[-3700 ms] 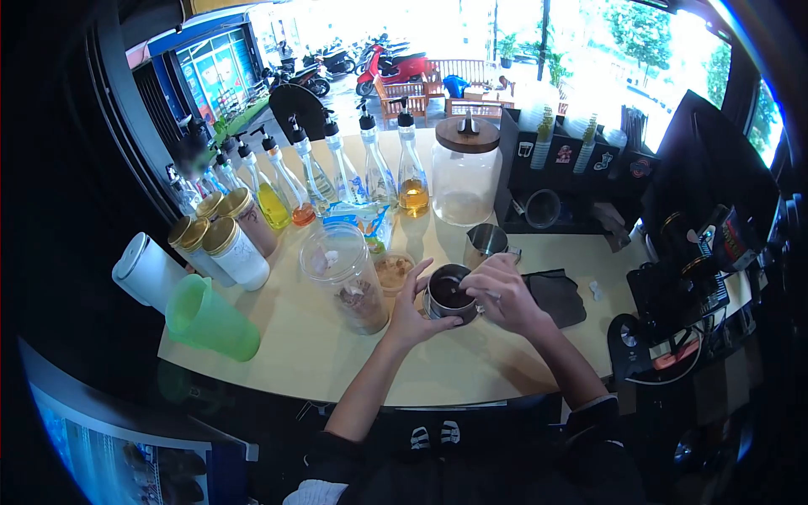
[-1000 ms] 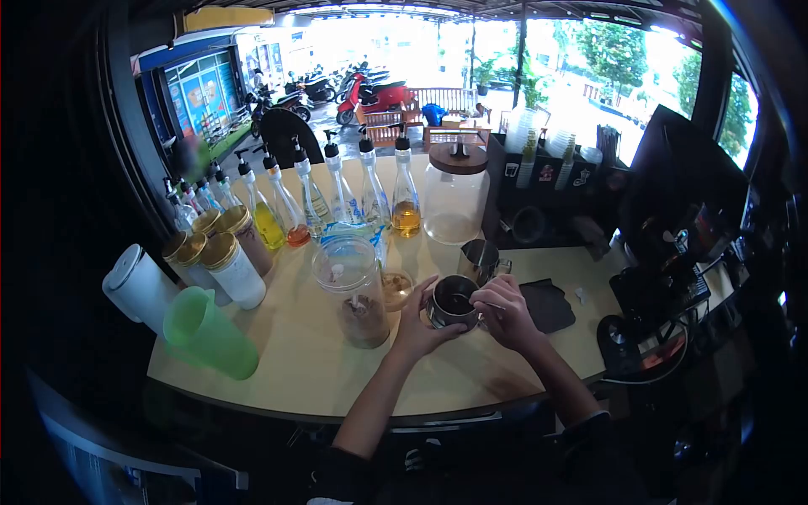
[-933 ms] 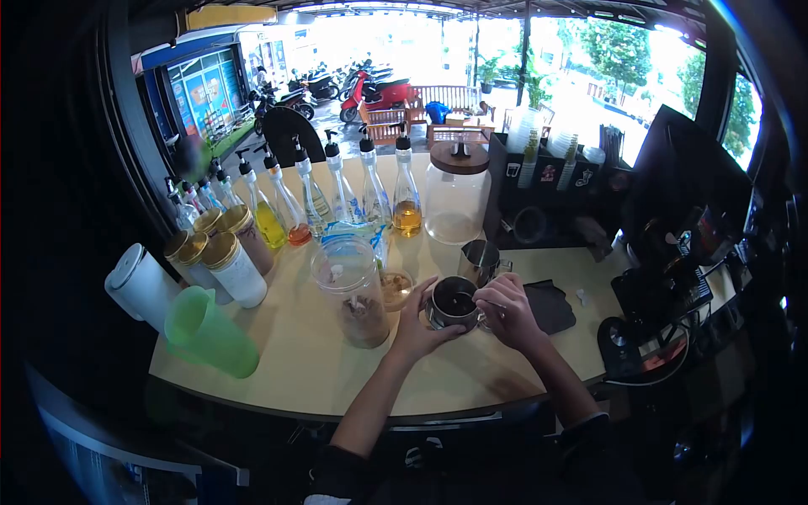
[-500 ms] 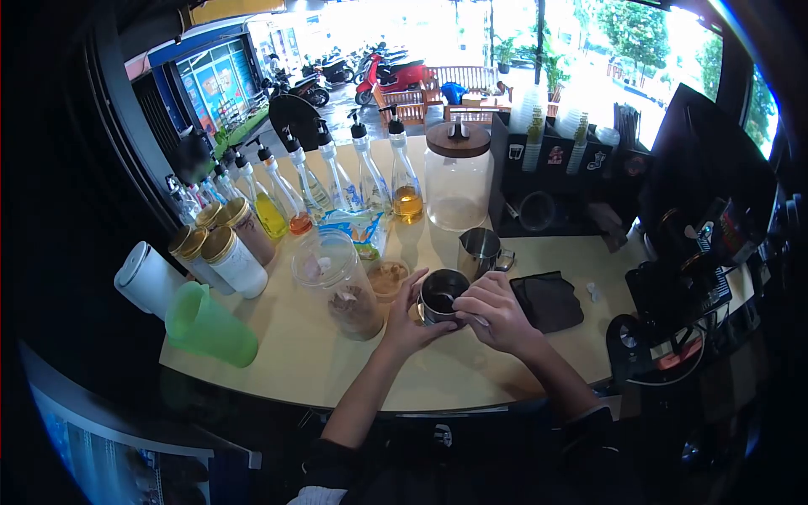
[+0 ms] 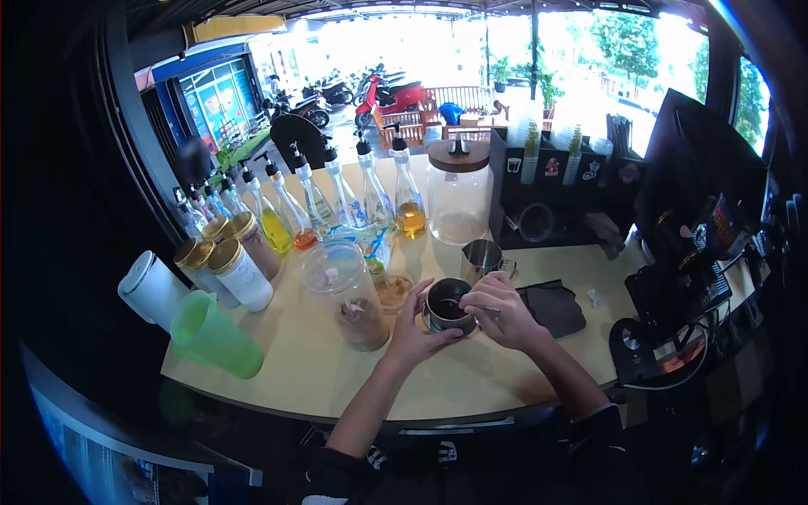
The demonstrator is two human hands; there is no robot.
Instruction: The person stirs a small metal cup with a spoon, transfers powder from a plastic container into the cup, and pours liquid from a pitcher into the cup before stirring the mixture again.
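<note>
Fingers of the right hand [image 5: 503, 313] pinch a spoon [image 5: 468, 306] dipped in the dark contents of the cup [image 5: 439, 321] at the middle of the table [image 5: 286, 362], while the left hand [image 5: 410, 335] has its fingers spread round the cup's 8 o'clock side, bracing it; a hard stir could slop it over or knock the jar [image 5: 352, 296] at 9 o'clock.

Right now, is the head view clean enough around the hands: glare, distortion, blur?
Head view: heavy fisheye bows the counter and blackens the corners; the street outside is blown out; the left hand, right hand and metal cup are evenly lit, slightly soft; the thin stirrer barely resolves.
</note>
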